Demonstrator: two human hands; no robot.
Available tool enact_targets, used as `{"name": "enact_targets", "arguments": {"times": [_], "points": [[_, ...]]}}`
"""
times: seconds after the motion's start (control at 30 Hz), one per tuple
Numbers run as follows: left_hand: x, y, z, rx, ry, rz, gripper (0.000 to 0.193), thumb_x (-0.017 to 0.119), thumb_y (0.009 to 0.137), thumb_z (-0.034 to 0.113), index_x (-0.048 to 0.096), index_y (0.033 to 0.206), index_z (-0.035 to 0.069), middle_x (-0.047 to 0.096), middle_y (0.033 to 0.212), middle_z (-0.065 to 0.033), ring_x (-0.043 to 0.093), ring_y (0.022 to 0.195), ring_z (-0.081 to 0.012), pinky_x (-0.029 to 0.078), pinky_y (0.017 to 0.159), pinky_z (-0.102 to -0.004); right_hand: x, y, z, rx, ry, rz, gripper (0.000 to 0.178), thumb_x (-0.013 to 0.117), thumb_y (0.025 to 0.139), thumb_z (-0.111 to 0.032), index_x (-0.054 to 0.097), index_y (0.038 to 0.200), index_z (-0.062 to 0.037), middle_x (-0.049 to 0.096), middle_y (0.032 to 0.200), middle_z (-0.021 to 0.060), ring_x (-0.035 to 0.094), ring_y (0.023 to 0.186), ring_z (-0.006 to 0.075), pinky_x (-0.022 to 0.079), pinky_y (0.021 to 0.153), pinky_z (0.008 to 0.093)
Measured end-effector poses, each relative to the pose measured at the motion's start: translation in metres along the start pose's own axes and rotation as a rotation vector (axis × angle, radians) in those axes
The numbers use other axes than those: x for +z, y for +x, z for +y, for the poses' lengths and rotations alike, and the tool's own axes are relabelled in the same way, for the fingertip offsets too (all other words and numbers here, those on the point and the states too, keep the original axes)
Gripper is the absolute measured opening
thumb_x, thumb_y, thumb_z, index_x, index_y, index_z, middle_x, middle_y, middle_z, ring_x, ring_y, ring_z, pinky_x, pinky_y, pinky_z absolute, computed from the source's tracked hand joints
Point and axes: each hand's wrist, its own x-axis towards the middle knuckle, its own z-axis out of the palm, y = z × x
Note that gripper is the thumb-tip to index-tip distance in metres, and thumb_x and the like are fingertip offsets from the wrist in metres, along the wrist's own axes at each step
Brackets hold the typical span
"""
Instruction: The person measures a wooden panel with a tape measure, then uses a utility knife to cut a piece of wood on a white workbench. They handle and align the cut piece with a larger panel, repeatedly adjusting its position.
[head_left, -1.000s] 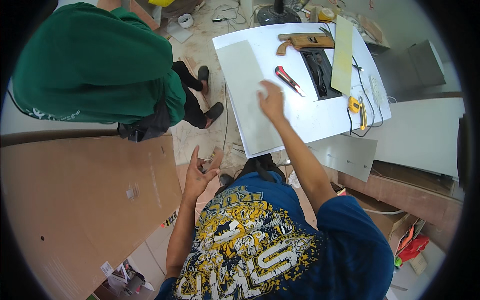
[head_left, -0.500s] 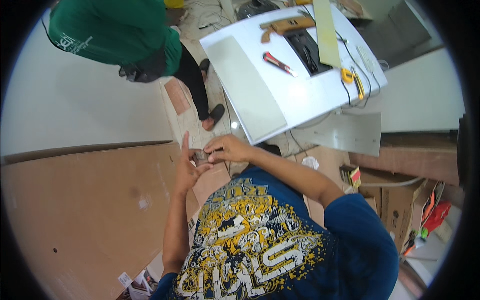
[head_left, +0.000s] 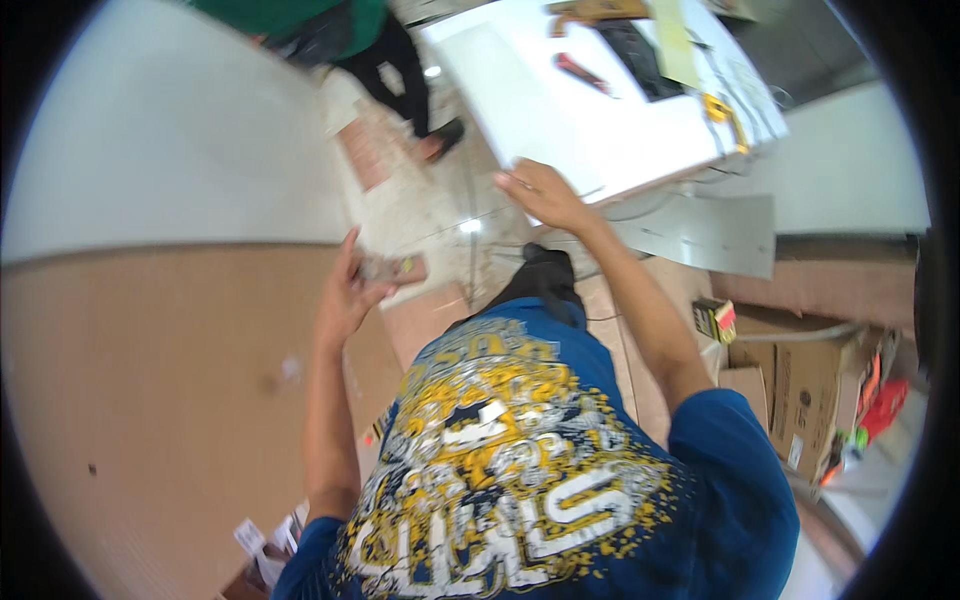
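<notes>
My left hand (head_left: 345,295) is raised in front of me at left, with thumb and fingers closed around a small brownish block-like object (head_left: 408,269). A yellow-green spot shows on the object's end; blur hides its exact kind. My right hand (head_left: 545,195) is at the near left corner of the white table (head_left: 625,140), fingers stretched to the left and seemingly holding nothing. Whether it touches the table I cannot tell. A pale flat panel (head_left: 510,90) lies along the table's left side, just beyond that hand.
On the table are a red utility knife (head_left: 583,73), a black tray (head_left: 640,65), a yellow-handled tool (head_left: 718,108) and cables. A person in a green top (head_left: 310,20) stands beyond at left. A large brown cardboard sheet (head_left: 150,400) leans at left; cardboard boxes (head_left: 800,390) stand at right.
My hands have parted. The right one has let go of the small object and moved right and up to the table corner; the left keeps it. The view has shifted, so the table sits higher.
</notes>
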Motion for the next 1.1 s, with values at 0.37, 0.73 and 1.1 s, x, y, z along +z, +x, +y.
{"name": "enact_targets", "arguments": {"times": [0.37,0.73,1.1], "points": [[-0.007,-0.008,0.035,0.252,0.048,0.003,0.115,0.094,0.068,0.005,0.031,0.164,0.012,0.072,0.113,-0.0103,0.066,0.103,-0.0206,0.049,0.098,-0.034,0.076,-0.031,-0.136,-0.259,-0.01,-0.079,0.039,0.067,0.098,-0.024,0.068,0.133,-0.0086,0.064,0.133,0.014,0.06,0.12,0.0337,0.047,0.104,0.0437],[-0.035,-0.077,-0.164,-0.597,-0.509,0.287,0.046,0.083,0.087,0.025,0.063,0.123,0.001,0.066,0.111,-0.0097,0.066,0.087,-0.021,0.057,0.077,-0.0359,0.055,-0.062,0.008,0.18,-0.075,0.065,0.051,0.075,0.091,-0.032,0.064,0.131,-0.0024,0.062,0.136,0.0199,0.058,0.127,0.0384,0.046,0.108,0.0472],[0.159,0.021,-0.111,-0.493,-1.299,0.032,0.047,0.076,0.092,0.017,0.057,0.133,0.003,0.068,0.111,-0.0103,0.066,0.111,-0.0256,0.054,0.098,-0.0466,-0.03,0.013,0.144,0.686,-0.558,0.215,0.074,0.082,0.083,-0.042,0.058,0.136,0.0039,0.051,0.136,0.0225,0.05,0.126,0.0431,0.045,0.103,0.0551]]}}
